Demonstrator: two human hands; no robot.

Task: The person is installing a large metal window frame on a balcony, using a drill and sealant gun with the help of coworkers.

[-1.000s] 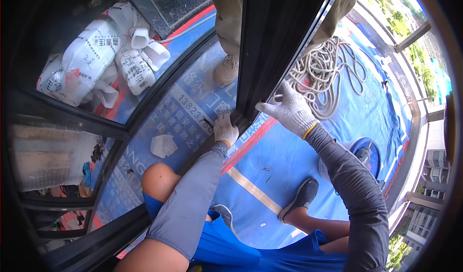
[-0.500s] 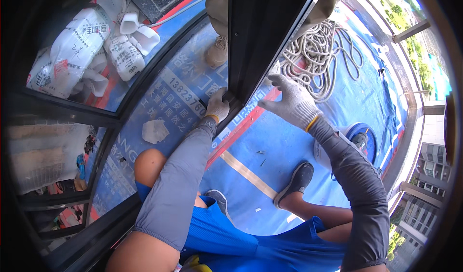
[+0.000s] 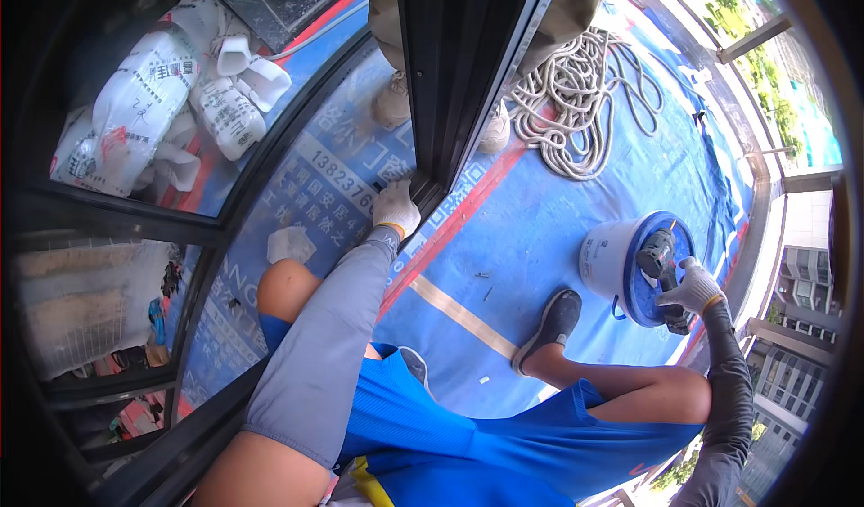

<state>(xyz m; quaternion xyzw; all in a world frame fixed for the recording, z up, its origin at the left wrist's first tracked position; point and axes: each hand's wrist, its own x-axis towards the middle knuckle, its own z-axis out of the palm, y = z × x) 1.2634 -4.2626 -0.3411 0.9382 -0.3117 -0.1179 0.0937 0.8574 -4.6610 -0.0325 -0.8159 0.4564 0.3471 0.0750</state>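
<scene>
At the spread thumb and fingers of the right hand (image 3: 695, 289), the drill (image 3: 657, 251) lies atop the bucket (image 3: 605, 260); a full-palm grip seems best, left hand (image 3: 396, 208) clasping the black frame (image 3: 441, 75)

Drill (image 3: 656, 254) on bucket (image 3: 604, 260) (rope (image 3: 560, 102) beyond).

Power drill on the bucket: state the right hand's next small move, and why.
Probably close the right hand around the power drill: the hand looks spread at its grip, not clearly holding it, and the drill lies on the blue-topped bucket. The left hand is at the black frame's lower end.
</scene>
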